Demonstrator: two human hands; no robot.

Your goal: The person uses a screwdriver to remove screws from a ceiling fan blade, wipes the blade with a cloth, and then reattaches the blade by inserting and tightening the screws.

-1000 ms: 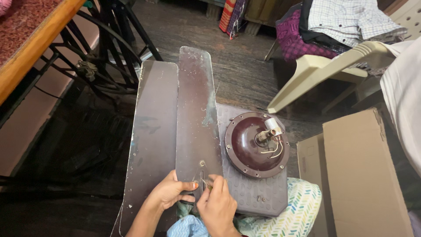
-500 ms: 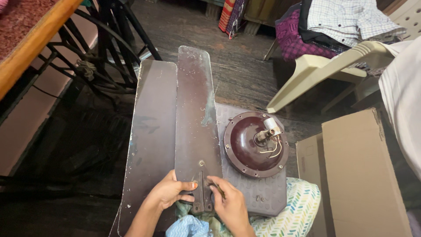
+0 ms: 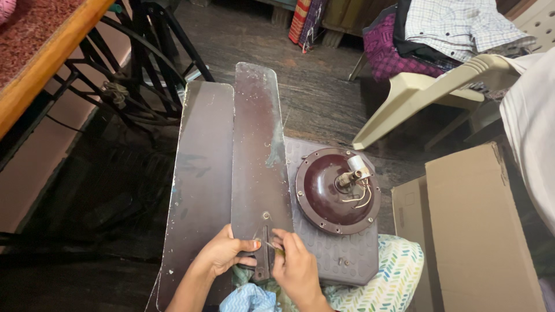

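You held the near end of a brown ceiling-fan blade [image 3: 258,156] over your lap, the blade lying lengthwise on a grey panel [image 3: 347,254] with a second blade [image 3: 199,185] just beside it on the left. Your left hand [image 3: 222,254] pinched the blade's edge near its metal mounting bracket [image 3: 263,260]; your right hand [image 3: 298,268] pressed its fingertips [image 3: 280,236] on the bracket, though whether they gripped a small part could not be told. The maroon fan motor housing [image 3: 337,190], loose wires showing, sat on the panel to the right, cardboard boxes [image 3: 474,231] and a plastic chair [image 3: 428,92] beyond. Judged from here, the long blade overhung its support and could tip or slide off if the pinch slackened.
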